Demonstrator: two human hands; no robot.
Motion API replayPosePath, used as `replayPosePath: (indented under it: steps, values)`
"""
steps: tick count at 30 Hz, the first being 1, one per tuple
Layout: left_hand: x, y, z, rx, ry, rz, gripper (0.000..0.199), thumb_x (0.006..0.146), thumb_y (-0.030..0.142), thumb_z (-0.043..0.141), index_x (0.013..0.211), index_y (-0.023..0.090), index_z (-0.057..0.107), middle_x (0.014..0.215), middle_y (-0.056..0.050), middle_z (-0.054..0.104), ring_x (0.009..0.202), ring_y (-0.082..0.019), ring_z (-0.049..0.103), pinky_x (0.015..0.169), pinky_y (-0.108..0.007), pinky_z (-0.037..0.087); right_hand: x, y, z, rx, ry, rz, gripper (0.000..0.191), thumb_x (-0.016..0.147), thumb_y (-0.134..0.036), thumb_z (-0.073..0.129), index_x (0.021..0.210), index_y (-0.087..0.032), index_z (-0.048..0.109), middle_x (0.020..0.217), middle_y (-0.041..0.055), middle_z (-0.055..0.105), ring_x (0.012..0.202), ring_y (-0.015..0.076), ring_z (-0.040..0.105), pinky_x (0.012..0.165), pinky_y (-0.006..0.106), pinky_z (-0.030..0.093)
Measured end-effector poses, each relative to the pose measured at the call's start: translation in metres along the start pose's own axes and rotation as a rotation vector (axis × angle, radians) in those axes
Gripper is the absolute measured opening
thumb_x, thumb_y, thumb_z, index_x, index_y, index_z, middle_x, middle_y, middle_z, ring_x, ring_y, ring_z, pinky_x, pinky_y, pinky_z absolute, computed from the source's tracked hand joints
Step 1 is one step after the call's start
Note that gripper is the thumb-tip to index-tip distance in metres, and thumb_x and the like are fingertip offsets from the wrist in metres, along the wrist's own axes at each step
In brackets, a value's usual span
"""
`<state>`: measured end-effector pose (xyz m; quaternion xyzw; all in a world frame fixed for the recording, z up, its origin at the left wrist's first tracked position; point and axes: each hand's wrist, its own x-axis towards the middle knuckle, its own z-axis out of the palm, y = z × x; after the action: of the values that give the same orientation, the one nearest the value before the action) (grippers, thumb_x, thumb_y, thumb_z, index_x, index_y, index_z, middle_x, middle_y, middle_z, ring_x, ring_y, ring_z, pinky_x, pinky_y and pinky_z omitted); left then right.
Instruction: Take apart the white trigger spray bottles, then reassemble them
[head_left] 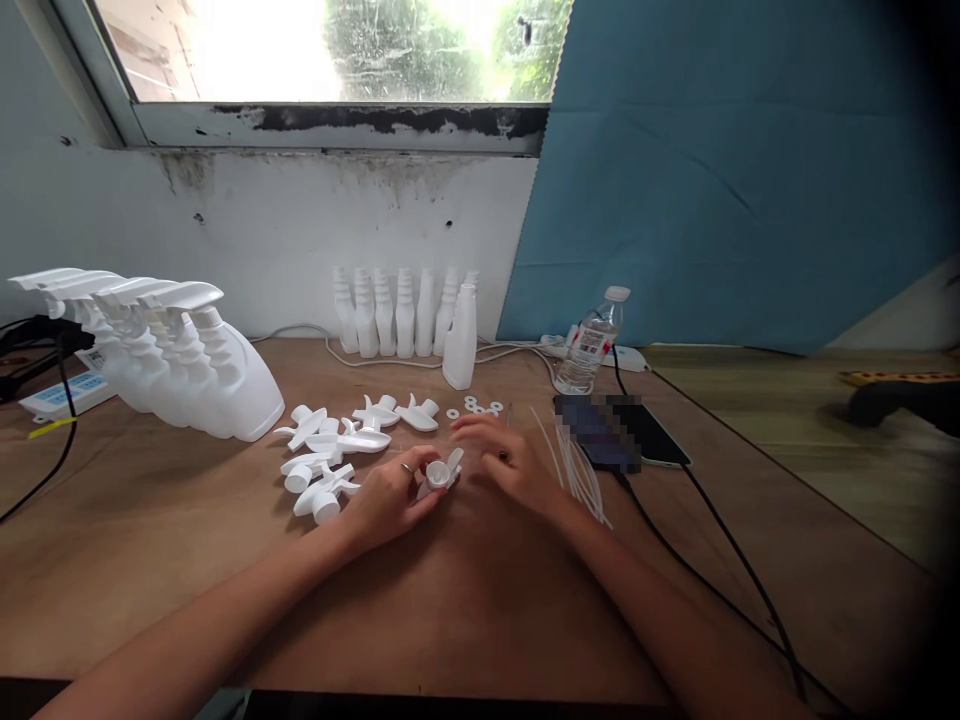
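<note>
My left hand is closed round a white trigger spray head, whose round collar opening faces up. To its right, my right hand reaches over the table with its fingers stretched out and apart. Its fingertips are close to several small white ring washers; no object shows in its fingers. Left of my left hand lies a loose group of more white spray heads. Thin white dip tubes lie on the table just right of my right hand.
White spray bottles with heads fitted stand in a row at the left. Headless white bottles stand by the wall. A water bottle, a black-screened phone, black cables and a power strip are also on the table.
</note>
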<state>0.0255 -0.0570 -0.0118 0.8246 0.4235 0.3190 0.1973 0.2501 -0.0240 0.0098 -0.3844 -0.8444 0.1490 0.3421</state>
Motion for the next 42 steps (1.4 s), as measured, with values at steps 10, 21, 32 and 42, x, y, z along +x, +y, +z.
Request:
replayPosePath:
  steps: [10, 21, 32, 42]
  values:
    - [0.005, 0.010, -0.004, -0.167, -0.107, -0.013, 0.022, 0.083, 0.031, 0.061, 0.103, 0.020, 0.060, 0.101, -0.005, 0.059, 0.086, -0.016, 0.057, 0.074, -0.025, 0.048, -0.012, 0.051, -0.056, -0.736, -0.118, 0.798, 0.022, 0.081, -0.018, 0.049, 0.082, -0.007, 0.069, 0.109, 0.0247, 0.060, 0.111, 0.0411, 0.051, 0.087, 0.055, 0.037]
    - [0.005, 0.002, -0.002, -0.142, -0.119, -0.008, 0.027, 0.087, 0.039, 0.058, 0.105, 0.020, 0.060, 0.101, -0.005, 0.061, 0.089, -0.019, 0.056, 0.078, -0.029, 0.045, -0.003, 0.047, -0.054, -0.691, -0.222, 0.887, 0.026, 0.081, -0.024, 0.050, 0.085, -0.010, 0.071, 0.095, 0.0221, 0.069, 0.099, 0.0333, 0.065, 0.080, 0.037, 0.044]
    - [0.005, 0.001, -0.002, -0.148, -0.106, -0.022, 0.030, 0.086, 0.039, 0.059, 0.107, 0.019, 0.061, 0.105, -0.007, 0.064, 0.091, -0.021, 0.058, 0.079, -0.032, 0.047, -0.008, 0.048, -0.047, -0.503, -0.212, 0.911, 0.017, 0.066, -0.025, 0.063, 0.069, -0.010, 0.070, 0.075, 0.0198, 0.069, 0.077, 0.0293, 0.068, 0.057, 0.028, 0.042]
    - [0.004, 0.004, -0.004, -0.142, -0.115, -0.021, 0.029, 0.085, 0.037, 0.059, 0.107, 0.019, 0.061, 0.104, -0.007, 0.064, 0.091, -0.020, 0.059, 0.079, -0.030, 0.048, 0.004, 0.022, -0.056, 0.082, 0.075, 0.787, 0.020, 0.078, -0.025, 0.045, 0.091, -0.015, 0.056, 0.060, -0.0002, 0.062, 0.032, 0.0077, 0.042, 0.039, 0.022, 0.031]
